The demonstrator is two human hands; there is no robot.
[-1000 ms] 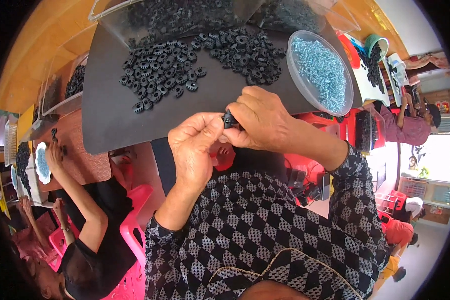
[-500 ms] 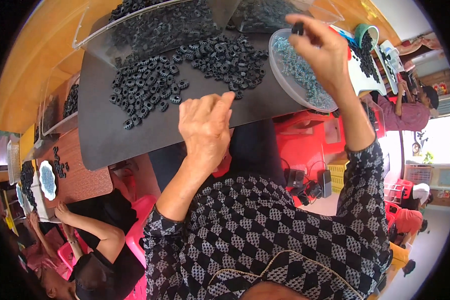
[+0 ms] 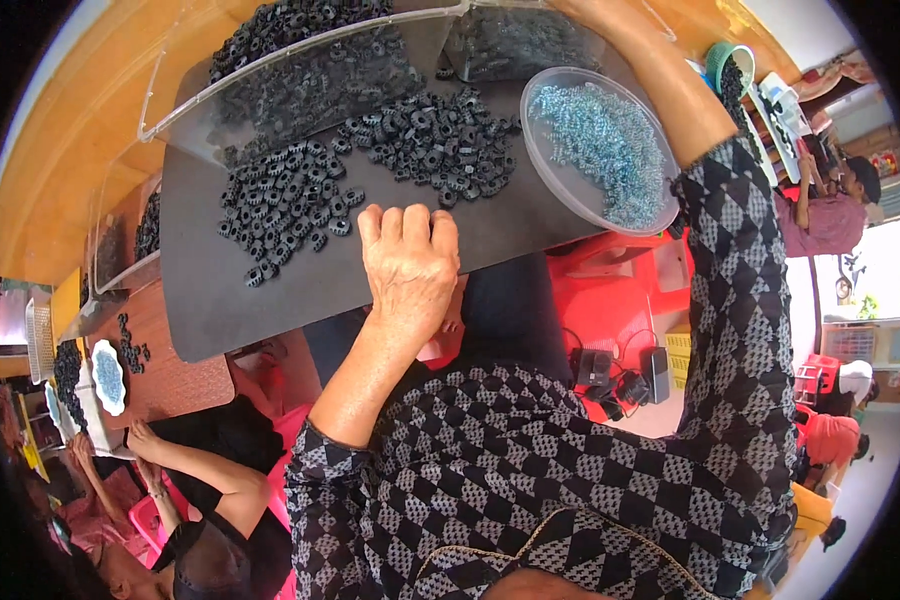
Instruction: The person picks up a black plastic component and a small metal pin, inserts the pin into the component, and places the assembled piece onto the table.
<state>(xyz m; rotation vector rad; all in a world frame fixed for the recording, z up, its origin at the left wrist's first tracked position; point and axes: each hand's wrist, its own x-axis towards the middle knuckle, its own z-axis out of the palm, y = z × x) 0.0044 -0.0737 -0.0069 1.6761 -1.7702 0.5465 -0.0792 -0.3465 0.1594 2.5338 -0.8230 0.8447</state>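
Note:
My left hand [image 3: 408,262] lies palm down on the near edge of a black board [image 3: 260,295], fingers side by side, with nothing in it. Just beyond its fingertips are two heaps of small black toothed rings, one on the left [image 3: 280,205] and one in the middle [image 3: 435,140]. My right forearm [image 3: 665,85] in a checked sleeve stretches up past a clear round dish [image 3: 575,195] of pale blue metal bits. The hand itself is beyond the top edge of the picture. Clear plastic bins [image 3: 300,70] with more black rings stand at the back of the board.
A co-worker [image 3: 200,480] sits at lower left by a brown table [image 3: 175,350] with a small dish [image 3: 108,375] and black rings. Red plastic furniture [image 3: 610,285] and cables lie below the board. Another person [image 3: 830,195] works at the far right, near a green cup [image 3: 725,60].
Both hands held a black piece near my chest. The right hand then carried it up over the dish and out past the top edge, while the left hand settled flat on the board.

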